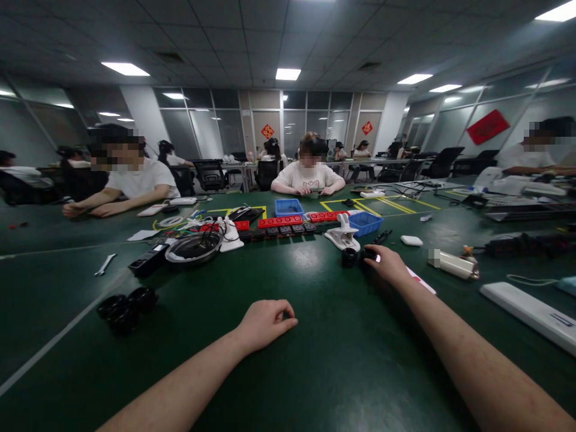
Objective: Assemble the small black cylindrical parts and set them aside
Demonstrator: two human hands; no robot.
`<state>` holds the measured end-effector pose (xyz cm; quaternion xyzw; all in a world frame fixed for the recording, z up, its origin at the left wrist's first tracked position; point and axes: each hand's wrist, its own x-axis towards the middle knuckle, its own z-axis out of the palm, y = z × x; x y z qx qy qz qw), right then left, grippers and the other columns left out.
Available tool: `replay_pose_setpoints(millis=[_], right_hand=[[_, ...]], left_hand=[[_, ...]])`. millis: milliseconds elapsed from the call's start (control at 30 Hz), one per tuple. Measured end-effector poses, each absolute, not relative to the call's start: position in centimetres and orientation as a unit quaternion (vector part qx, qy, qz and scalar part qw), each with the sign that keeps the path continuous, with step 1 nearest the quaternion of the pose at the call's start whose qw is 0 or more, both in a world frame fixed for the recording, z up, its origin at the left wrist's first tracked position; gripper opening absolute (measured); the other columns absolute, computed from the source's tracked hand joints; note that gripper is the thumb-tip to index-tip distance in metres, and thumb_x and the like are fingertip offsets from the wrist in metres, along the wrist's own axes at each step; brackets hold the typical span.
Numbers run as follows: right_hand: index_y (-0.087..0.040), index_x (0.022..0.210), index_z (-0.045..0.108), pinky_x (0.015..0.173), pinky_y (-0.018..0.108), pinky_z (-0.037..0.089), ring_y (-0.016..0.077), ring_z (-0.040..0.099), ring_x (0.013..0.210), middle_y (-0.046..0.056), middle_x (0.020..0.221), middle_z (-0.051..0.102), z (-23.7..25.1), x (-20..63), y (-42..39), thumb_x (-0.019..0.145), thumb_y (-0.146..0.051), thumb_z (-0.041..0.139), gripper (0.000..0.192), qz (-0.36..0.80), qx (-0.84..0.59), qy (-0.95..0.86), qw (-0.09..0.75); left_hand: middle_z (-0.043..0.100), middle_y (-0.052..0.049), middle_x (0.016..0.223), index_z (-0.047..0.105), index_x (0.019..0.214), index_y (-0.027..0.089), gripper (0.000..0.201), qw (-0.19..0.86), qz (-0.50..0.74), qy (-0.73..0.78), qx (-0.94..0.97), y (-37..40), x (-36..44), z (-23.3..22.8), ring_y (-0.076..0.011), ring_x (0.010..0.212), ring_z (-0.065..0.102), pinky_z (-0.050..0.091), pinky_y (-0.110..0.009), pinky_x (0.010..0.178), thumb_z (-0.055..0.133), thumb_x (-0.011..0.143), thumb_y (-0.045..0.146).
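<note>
My right hand (387, 264) reaches forward, its fingers closed around a small black round cup-like part (368, 255). A second black round part (348, 257) stands just left of it, in front of a white clip-on stand (344, 233). My left hand (266, 324) rests on the green table (315, 372) with curled fingers and the thumb near the index finger; whether anything is inside the curl is hidden. Off to the left, several similar black round parts (123, 311) sit together in a cluster.
Red socket strips (279, 222), blue bins (365, 223), a round metal-rimmed dish (193, 247), a black box (147, 259) and a wrench (105, 264) lie on the table. At right are a metallic cylinder (452, 264) and a white bar (531, 312). A person (308, 171) sits opposite.
</note>
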<state>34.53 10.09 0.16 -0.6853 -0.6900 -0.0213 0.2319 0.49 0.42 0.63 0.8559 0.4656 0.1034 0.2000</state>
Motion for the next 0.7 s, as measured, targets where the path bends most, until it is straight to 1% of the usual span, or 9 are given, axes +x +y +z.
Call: replay_pose_setpoints(millis=[133, 233, 400, 533, 567, 600, 633, 667, 700], right_hand=[[-0.019, 0.116, 0.043, 0.085, 0.029, 0.038, 0.0206, 0.051, 0.098, 0.005, 0.110, 0.054, -0.3, 34.5, 10.1, 0.068, -0.022, 0.055, 0.049, 0.003, -0.671, -0.692, 0.266], [-0.018, 0.121, 0.036, 0.085, 0.031, 0.039, 0.0208, 0.051, 0.099, 0.007, 0.111, 0.053, -0.8, 34.5, 10.3, 0.068, -0.020, 0.055, 0.057, 0.013, -0.657, -0.694, 0.294], [-0.017, 0.120, 0.038, 0.083, 0.034, 0.040, 0.0233, 0.051, 0.098, 0.009, 0.111, 0.052, -1.6, 34.9, 10.7, 0.067, -0.020, 0.054, 0.055, -0.004, -0.654, -0.694, 0.300], [-0.015, 0.119, 0.039, 0.087, 0.038, 0.035, 0.0266, 0.045, 0.103, 0.012, 0.115, 0.048, -0.5, 34.7, 10.0, 0.062, -0.026, 0.059, 0.061, -0.067, -0.631, -0.705, 0.316], [-0.015, 0.117, 0.041, 0.087, 0.039, 0.034, 0.0275, 0.043, 0.104, 0.012, 0.115, 0.047, 0.2, 34.2, 9.5, 0.062, -0.029, 0.060, 0.060, -0.091, -0.621, -0.705, 0.331], [-0.015, 0.113, 0.045, 0.086, 0.040, 0.034, 0.0276, 0.043, 0.103, 0.012, 0.113, 0.048, 1.1, 33.3, 8.9, 0.063, -0.032, 0.059, 0.054, -0.111, -0.608, -0.704, 0.350], [-0.016, 0.105, 0.051, 0.085, 0.040, 0.034, 0.0267, 0.044, 0.101, 0.012, 0.109, 0.050, 1.9, 32.2, 8.0, 0.067, -0.035, 0.056, 0.043, -0.124, -0.588, -0.708, 0.372], [-0.017, 0.091, 0.057, 0.085, 0.039, 0.033, 0.0251, 0.045, 0.097, 0.010, 0.103, 0.053, 2.6, 30.7, 7.1, 0.071, -0.036, 0.051, 0.029, -0.130, -0.563, -0.716, 0.391], [-0.018, 0.074, 0.059, 0.084, 0.038, 0.033, 0.0225, 0.047, 0.092, 0.008, 0.094, 0.056, 3.2, 28.9, 6.0, 0.077, -0.035, 0.044, 0.023, -0.122, -0.528, -0.740, 0.399]], left_hand=[[0.048, 0.005, 0.058, 0.056, 0.083, 0.023, 0.025, 0.201, 0.106, 0.462, 0.857, 0.3, 0.4, 0.7, -0.0103, 0.057, 0.047, 0.031, -0.020, 0.053, 0.043, 0.077, 0.043], [0.048, 0.005, 0.059, 0.056, 0.083, 0.023, 0.026, 0.199, 0.108, 0.464, 0.857, 0.2, 0.4, 0.7, -0.0107, 0.058, 0.047, 0.031, -0.020, 0.053, 0.042, 0.077, 0.044], [0.047, 0.005, 0.056, 0.057, 0.082, 0.023, 0.026, 0.194, 0.111, 0.465, 0.856, 0.2, 0.5, 0.7, -0.0106, 0.057, 0.047, 0.030, -0.020, 0.052, 0.043, 0.076, 0.043], [0.048, 0.006, 0.056, 0.057, 0.082, 0.023, 0.025, 0.197, 0.122, 0.454, 0.860, 0.3, 0.4, 0.6, -0.0103, 0.056, 0.047, 0.030, -0.020, 0.052, 0.044, 0.076, 0.043], [0.048, 0.006, 0.056, 0.057, 0.082, 0.023, 0.025, 0.199, 0.125, 0.454, 0.860, 0.4, 0.3, 0.5, -0.0103, 0.055, 0.047, 0.030, -0.020, 0.052, 0.044, 0.076, 0.043], [0.048, 0.006, 0.056, 0.057, 0.082, 0.023, 0.025, 0.200, 0.127, 0.453, 0.859, 0.4, 0.3, 0.5, -0.0102, 0.055, 0.047, 0.030, -0.020, 0.051, 0.044, 0.076, 0.043], [0.049, 0.006, 0.056, 0.057, 0.082, 0.023, 0.025, 0.202, 0.129, 0.453, 0.859, 0.4, 0.2, 0.5, -0.0101, 0.054, 0.047, 0.030, -0.020, 0.051, 0.044, 0.076, 0.043], [0.049, 0.006, 0.056, 0.057, 0.082, 0.023, 0.025, 0.202, 0.130, 0.452, 0.859, 0.5, 0.2, 0.4, -0.0101, 0.054, 0.047, 0.030, -0.020, 0.051, 0.044, 0.076, 0.044], [0.050, 0.005, 0.057, 0.057, 0.081, 0.023, 0.025, 0.202, 0.132, 0.451, 0.859, 0.4, 0.2, 0.3, -0.0101, 0.054, 0.047, 0.029, -0.020, 0.050, 0.044, 0.076, 0.044]])
